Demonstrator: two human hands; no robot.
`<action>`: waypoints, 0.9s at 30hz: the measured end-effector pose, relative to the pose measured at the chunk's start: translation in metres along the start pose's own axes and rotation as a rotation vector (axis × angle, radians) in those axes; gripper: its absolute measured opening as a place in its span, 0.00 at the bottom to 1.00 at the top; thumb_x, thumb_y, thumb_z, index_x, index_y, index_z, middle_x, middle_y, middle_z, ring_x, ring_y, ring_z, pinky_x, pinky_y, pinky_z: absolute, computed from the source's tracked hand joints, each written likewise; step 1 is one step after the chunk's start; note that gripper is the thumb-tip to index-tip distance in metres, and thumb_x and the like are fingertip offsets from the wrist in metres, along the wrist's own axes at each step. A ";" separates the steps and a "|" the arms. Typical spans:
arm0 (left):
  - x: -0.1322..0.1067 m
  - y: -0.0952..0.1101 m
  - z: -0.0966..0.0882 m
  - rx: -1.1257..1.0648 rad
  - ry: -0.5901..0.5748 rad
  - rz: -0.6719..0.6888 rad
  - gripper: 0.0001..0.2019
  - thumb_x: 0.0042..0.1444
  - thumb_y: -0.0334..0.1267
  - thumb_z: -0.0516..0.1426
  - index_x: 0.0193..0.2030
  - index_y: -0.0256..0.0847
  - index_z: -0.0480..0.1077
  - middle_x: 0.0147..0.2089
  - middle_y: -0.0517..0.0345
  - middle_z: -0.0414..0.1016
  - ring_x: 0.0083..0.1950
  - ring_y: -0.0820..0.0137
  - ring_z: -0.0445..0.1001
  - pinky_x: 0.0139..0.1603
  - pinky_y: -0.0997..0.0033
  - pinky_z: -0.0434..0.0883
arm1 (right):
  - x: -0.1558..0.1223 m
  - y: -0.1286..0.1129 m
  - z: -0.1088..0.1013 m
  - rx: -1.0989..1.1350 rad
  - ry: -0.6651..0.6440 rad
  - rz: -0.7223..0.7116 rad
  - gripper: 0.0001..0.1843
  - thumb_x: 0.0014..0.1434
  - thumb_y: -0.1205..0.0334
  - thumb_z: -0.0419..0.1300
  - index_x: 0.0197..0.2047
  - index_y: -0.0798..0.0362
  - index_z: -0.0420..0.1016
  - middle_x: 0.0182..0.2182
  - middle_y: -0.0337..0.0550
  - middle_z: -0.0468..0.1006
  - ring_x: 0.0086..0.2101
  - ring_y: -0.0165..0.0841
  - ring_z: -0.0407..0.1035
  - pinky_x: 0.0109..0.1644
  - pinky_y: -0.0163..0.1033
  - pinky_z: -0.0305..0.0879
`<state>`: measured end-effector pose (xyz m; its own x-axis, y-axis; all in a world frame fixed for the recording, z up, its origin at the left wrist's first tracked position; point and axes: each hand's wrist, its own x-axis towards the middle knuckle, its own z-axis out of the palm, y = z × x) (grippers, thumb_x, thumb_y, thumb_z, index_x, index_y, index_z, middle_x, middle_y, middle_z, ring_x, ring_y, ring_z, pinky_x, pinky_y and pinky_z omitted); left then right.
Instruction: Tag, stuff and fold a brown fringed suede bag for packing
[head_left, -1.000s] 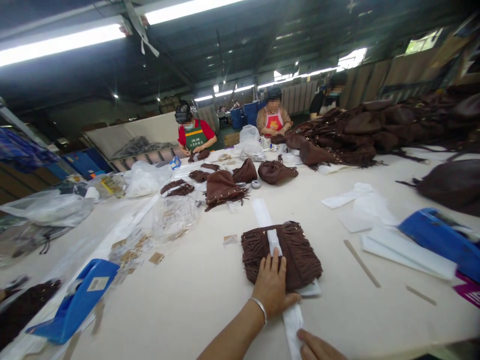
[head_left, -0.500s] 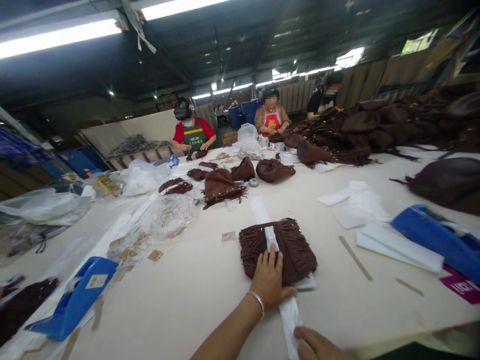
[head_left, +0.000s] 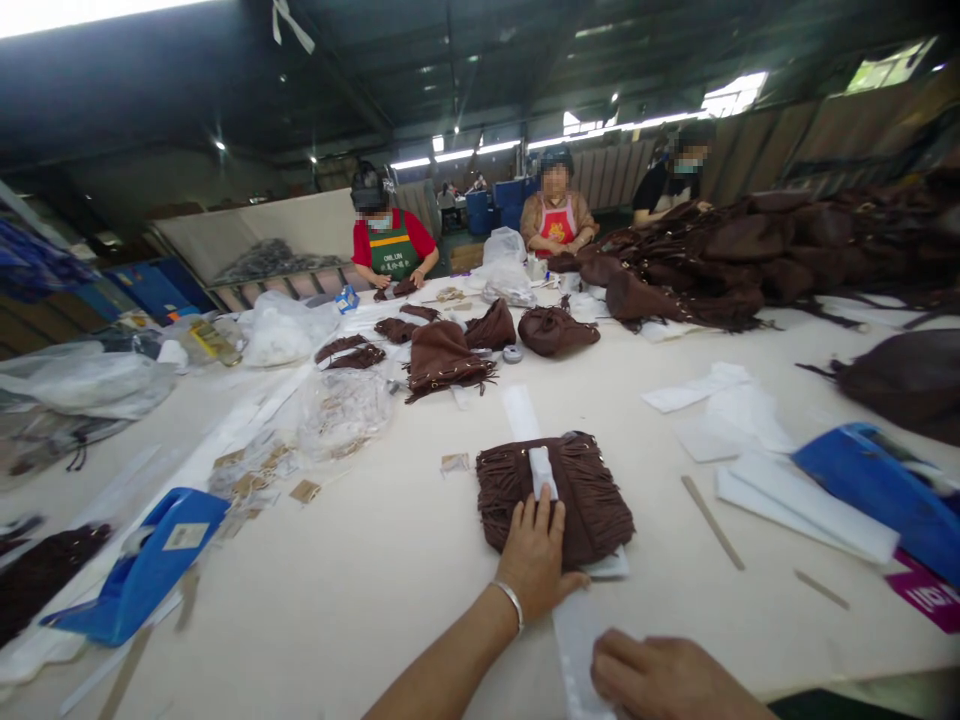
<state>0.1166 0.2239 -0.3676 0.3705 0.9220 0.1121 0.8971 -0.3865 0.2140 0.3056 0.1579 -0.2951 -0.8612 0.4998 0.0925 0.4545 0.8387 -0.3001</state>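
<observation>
A dark brown fringed bag (head_left: 596, 490) lies flat on the table, with a small white wrapped piece (head_left: 540, 465) across its middle. My left hand (head_left: 534, 560) rests on the bag, fingers stretched out, the fingertips at the lower end of that white piece. Under the bag runs a white paper strip (head_left: 571, 650), which comes out at the far side and again toward me. Curled fingers of my right hand (head_left: 656, 675) are closed at the right edge of the strip's near end; the fingertips are partly hidden.
Blue tape dispensers stand at left (head_left: 154, 570) and right (head_left: 874, 490). White sheets (head_left: 806, 505) lie on the right. Small tags (head_left: 304, 490) and a plastic bag (head_left: 345, 410) are left. Further off are brown bags (head_left: 446, 360), a large pile (head_left: 697, 260), and three people (head_left: 394, 245).
My right hand has moved further into view over the near end of the strip, which now looks wider and flatter. My left hand stays on the bag. The camera view has shifted slightly.
</observation>
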 end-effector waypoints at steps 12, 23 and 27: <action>0.001 -0.018 -0.010 -0.167 -0.085 0.020 0.40 0.56 0.41 0.55 0.72 0.38 0.43 0.76 0.49 0.28 0.74 0.50 0.42 0.71 0.46 0.49 | 0.079 0.064 -0.069 0.376 0.104 0.218 0.08 0.67 0.65 0.50 0.38 0.50 0.70 0.31 0.39 0.75 0.32 0.29 0.71 0.36 0.32 0.63; 0.003 -0.017 -0.009 -0.090 -0.094 0.036 0.43 0.57 0.60 0.53 0.71 0.35 0.44 0.75 0.41 0.25 0.74 0.47 0.41 0.70 0.47 0.48 | 0.039 0.033 -0.068 0.640 0.013 0.579 0.13 0.66 0.53 0.52 0.38 0.50 0.73 0.24 0.36 0.76 0.27 0.29 0.72 0.33 0.31 0.66; 0.002 -0.015 -0.011 -0.067 -0.102 0.035 0.43 0.57 0.60 0.53 0.71 0.36 0.45 0.75 0.41 0.27 0.73 0.48 0.43 0.70 0.48 0.48 | 0.034 0.031 -0.069 0.530 0.097 0.507 0.12 0.65 0.54 0.53 0.38 0.50 0.74 0.30 0.41 0.78 0.30 0.31 0.72 0.33 0.32 0.67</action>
<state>0.1011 0.2319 -0.3596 0.4272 0.9039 0.0221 0.8662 -0.4162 0.2764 0.3066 0.2157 -0.2357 -0.5396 0.8356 -0.1030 0.5991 0.2952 -0.7442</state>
